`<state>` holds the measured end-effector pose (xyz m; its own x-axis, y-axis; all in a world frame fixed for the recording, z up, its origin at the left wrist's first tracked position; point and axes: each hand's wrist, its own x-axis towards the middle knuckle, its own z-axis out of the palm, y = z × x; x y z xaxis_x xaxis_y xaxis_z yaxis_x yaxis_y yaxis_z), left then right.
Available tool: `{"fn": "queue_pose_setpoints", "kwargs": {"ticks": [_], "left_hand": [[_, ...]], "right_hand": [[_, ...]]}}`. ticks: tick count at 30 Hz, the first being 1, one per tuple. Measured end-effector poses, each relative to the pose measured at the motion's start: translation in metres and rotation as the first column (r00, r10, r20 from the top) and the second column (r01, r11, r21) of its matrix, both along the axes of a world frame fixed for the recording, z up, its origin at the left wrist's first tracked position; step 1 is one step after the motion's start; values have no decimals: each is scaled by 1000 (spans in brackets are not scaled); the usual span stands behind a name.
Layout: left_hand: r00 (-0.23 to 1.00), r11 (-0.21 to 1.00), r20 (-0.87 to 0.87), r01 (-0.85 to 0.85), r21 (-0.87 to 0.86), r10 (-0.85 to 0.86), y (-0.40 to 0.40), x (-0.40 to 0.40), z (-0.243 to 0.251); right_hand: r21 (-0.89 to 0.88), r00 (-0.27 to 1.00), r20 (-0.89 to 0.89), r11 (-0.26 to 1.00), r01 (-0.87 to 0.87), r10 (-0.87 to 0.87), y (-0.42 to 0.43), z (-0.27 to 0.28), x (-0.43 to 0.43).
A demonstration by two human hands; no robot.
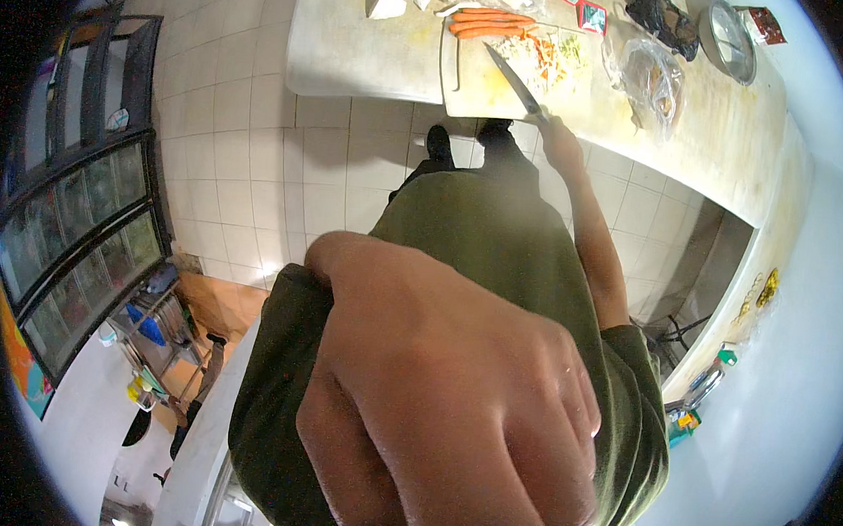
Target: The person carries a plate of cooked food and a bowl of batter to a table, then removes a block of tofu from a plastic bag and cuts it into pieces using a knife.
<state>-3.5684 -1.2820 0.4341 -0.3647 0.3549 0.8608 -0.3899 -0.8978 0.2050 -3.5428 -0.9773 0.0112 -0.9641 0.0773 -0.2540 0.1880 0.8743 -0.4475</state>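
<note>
My right hand (562, 148) is closed around the handle of a kitchen knife (514, 79) at the table's front edge. The blade points up and left over a cutting board (471, 89). Whole carrots (485, 27) lie side by side at the board's far edge. Cut orange, white and pale green pieces (549, 60) are spread beside them, right of the blade. My left hand (445, 377) is raised close to the camera, its back towards me and some fingers bent. Its fingertips and palm are hidden, so whether it holds anything does not show.
The table (367, 63) also bears clear plastic bags (651, 83), a black bag (661, 19), a metal bowl (729, 44) and white pieces (387, 4). A side counter (776, 229) runs along the right wall. Glass-fronted cabinets (93, 199) stand at left; part of another person (208, 380) shows at lower left.
</note>
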Motion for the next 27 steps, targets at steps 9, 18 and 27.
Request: {"fn": "queue_pose_setpoints", "kwargs": {"ticks": [9,18,27], "left_hand": [[986,971,-75,-161,-175,150,6,10,-46],[933,118,-91,-139,-983,349,-7,3,-228],[795,-176,-41,84,-981,605,0,-29,-239]], "right_hand": [[148,998,-44,988,42,-36,-14,2,26],[92,997,-44,994,61,-57,2,-8,7],[42,999,-36,998,39,-37,43,8,-1]]}}
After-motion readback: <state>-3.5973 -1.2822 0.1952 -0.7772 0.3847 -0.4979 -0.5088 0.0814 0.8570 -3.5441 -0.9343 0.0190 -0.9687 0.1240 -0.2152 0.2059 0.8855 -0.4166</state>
